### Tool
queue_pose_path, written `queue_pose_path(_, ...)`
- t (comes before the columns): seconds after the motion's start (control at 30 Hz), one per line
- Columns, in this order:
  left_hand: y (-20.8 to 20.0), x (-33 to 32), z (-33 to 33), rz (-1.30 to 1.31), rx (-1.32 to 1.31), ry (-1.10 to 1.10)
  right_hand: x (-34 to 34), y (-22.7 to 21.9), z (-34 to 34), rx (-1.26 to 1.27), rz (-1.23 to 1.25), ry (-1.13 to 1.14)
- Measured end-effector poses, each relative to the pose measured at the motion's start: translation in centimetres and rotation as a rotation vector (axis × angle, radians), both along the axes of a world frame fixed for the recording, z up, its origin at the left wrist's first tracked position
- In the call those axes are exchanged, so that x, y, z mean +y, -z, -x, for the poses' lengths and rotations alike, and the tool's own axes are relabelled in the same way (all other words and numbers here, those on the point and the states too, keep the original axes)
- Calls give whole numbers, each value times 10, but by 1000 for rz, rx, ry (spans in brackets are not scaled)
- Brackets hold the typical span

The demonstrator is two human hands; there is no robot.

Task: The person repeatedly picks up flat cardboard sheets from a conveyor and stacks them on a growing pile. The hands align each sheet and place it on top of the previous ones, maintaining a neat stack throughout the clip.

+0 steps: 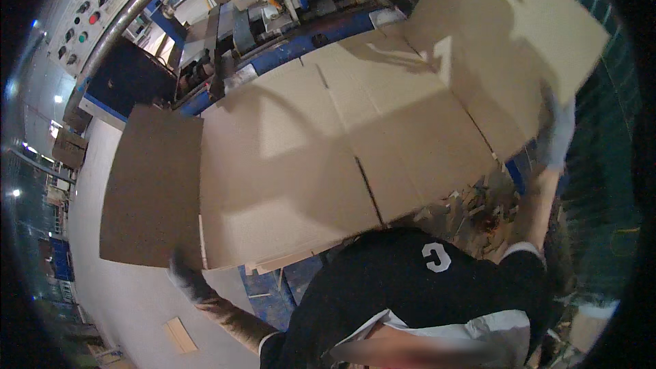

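The cardboard sheet (287,164) was the largest item noted; it lay flat in front of the person, between the two hands, its far edge against the machine (311,42). Creases and dark slots divided it into panels, and the leftmost appeared darker than the rest. The machine carried a blue beam and metal parts along the sheet's far side. Pale floor (137,301) extended at the left. A control panel (96,17) with red and green buttons stood at the upper left. Cardboard scraps (478,222) were scattered below the sheet's near right side. The gloved right hand (557,130) was at the sheet's right edge, blurred; its grip could not be determined. The gloved left hand (188,279) touched the near edge of the dark panel; whether its fingers were closed could not be told. A tan flat piece (180,335) lay on the floor.
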State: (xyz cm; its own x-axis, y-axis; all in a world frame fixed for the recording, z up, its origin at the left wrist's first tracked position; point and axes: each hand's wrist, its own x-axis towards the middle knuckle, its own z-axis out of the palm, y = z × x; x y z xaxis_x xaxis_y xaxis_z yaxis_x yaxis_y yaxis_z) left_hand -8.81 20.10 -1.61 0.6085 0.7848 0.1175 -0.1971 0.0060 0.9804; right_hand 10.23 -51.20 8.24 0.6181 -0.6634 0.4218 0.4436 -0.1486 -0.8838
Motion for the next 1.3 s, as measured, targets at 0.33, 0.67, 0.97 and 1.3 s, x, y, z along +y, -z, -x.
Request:
queue_pose_path(0.33,-6,-192,-66,-1488,484,525,96,75,38,43,1710,-763)
queue_pose_path(0.67,-11,-179,-119,-1656,415,629,84,96,-51,-48,1804,-784)
queue_pose_path(0.97,-3,-169,-230,-1577,224,428,97,85,-171,160,1647,-798)
queue_pose_path(1.3,6,-147,-362,-1542,622,-4,159,104,-246,243,1777,-111)
